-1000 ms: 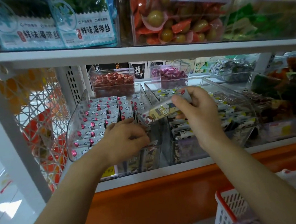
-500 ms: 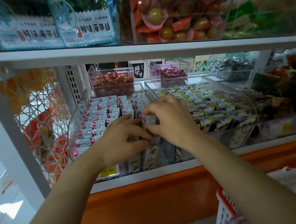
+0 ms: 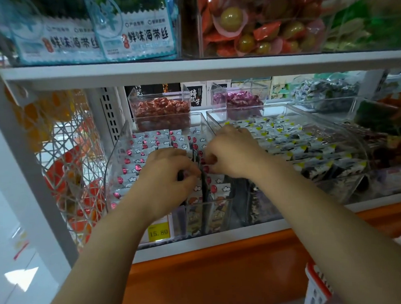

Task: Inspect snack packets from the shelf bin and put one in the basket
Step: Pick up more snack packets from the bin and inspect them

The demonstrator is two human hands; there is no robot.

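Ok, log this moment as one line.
phase: inspecting | left hand: in clear bin of pink-dot packets | right hand: at same bin | grips: unclear | basket: lower right

1. Your left hand (image 3: 165, 175) is knuckles-up, fingers curled under.
2. Your right hand (image 3: 233, 154) sits just beside it, fingers curled likewise.
3. Your bare forearms (image 3: 102, 249) reach forward, converging.

One wide-angle camera on the person's head looks forward and slightly down, close to the shelf bin (image 3: 118, 162), which fills the middle of the frame. The upper shelf (image 3: 189, 68) crosses near the top, and the basket (image 3: 316, 279) just enters at the lower right corner; straight edges bow toward the margins.
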